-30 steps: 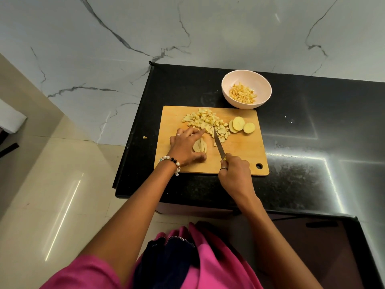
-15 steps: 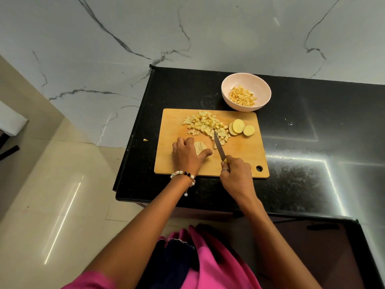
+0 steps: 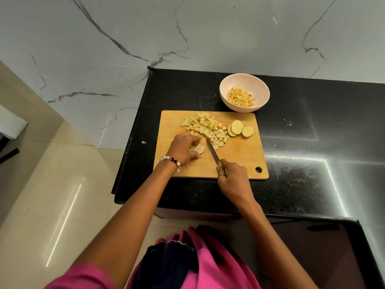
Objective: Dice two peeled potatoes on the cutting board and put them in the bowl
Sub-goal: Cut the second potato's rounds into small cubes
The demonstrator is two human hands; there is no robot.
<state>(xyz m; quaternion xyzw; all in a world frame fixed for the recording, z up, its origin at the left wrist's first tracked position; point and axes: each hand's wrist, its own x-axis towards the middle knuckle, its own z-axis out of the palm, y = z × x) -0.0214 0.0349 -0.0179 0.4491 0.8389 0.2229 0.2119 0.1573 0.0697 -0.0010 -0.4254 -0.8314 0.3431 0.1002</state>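
Left hand [image 3: 183, 148] grips potato slices [image 3: 198, 149]; right hand [image 3: 232, 177] holds knife [image 3: 212, 151].

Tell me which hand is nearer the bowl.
Right, narrowly. The right hand grips the knife almost straight below the bowl; the left hand holds potato strips further left.

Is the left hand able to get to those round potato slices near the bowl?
Probably not directly: the left hand holds a potato piece, and the knife and diced pile lie before the slices.
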